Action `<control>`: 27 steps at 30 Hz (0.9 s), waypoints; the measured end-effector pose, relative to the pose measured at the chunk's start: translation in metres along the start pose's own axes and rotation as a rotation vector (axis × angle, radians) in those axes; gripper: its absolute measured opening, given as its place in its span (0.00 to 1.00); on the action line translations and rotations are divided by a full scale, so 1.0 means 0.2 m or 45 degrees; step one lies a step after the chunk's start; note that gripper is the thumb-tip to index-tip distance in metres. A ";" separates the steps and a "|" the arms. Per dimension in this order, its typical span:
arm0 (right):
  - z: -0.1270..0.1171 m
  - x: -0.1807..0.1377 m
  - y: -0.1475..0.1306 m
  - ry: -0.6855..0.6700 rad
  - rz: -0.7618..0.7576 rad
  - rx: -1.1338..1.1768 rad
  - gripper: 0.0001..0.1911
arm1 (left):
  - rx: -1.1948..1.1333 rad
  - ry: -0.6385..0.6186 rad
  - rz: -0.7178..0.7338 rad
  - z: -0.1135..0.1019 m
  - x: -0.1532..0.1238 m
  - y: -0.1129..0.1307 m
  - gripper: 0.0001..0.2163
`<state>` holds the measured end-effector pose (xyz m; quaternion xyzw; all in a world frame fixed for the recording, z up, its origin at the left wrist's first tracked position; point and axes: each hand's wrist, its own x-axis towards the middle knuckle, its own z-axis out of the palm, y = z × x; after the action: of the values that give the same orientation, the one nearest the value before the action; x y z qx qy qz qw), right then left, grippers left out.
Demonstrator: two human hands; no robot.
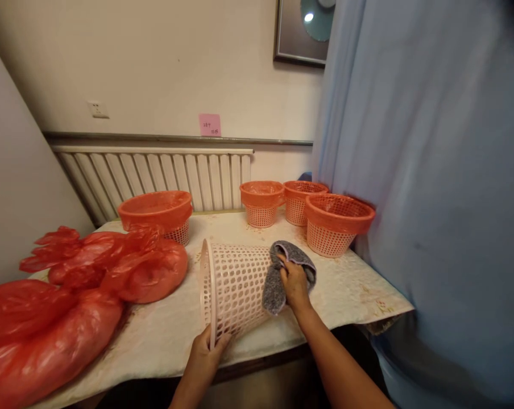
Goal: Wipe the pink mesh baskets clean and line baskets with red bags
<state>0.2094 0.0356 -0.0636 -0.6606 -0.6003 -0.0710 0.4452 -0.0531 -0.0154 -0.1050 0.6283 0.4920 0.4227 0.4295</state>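
Blue curtain fabric (431, 170) fills the right side, beside a cloth-covered worktop (368, 295). Along the far wall runs a white radiator (171, 170). Bulging red plastic bags (56, 346) lie at the near left. At the near middle, a pale pink perforated plastic basket (244, 278) is held on its side, its open rim facing left. Four more baskets (340, 218), lined with red bags, stand upright: one far left, three clustered far right. A grey cloth (274, 292) lies against the held basket's base end, bunched under the person's curled right hand (297, 282). The left hand (207, 350) pinches the basket's near rim between thumb and fingers. A small pink note (210, 125) is stuck above the radiator.
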 end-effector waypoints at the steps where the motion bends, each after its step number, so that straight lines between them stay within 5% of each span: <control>1: 0.00 0.00 0.04 0.027 0.057 0.011 0.23 | 0.033 -0.024 0.016 0.00 0.00 -0.03 0.19; 4: 0.00 -0.04 0.06 0.145 0.206 0.088 0.24 | 0.115 -0.119 0.061 0.01 0.00 -0.09 0.17; 8: 0.04 -0.18 -0.14 0.239 0.232 0.119 0.23 | 0.147 -0.188 0.091 0.01 0.01 -0.05 0.17; 13: 0.09 -0.38 -0.50 0.092 -0.295 0.248 0.22 | 0.071 -0.173 0.054 0.02 0.01 0.09 0.14; 16: 0.12 -0.43 -0.60 0.072 -0.482 0.252 0.14 | 0.071 -0.097 0.038 0.02 -0.01 0.13 0.11; 22: 0.11 -0.35 -0.54 -0.035 -0.593 0.149 0.13 | 0.044 -0.008 -0.012 0.01 -0.01 0.11 0.10; 27: 0.10 -0.26 -0.42 -0.021 -0.479 0.203 0.20 | -0.003 0.040 -0.076 0.00 0.00 0.07 0.17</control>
<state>0.1152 0.0015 -0.0659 -0.4998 -0.7206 -0.0997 0.4701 -0.0492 -0.0186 -0.0912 0.6062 0.5168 0.4202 0.4347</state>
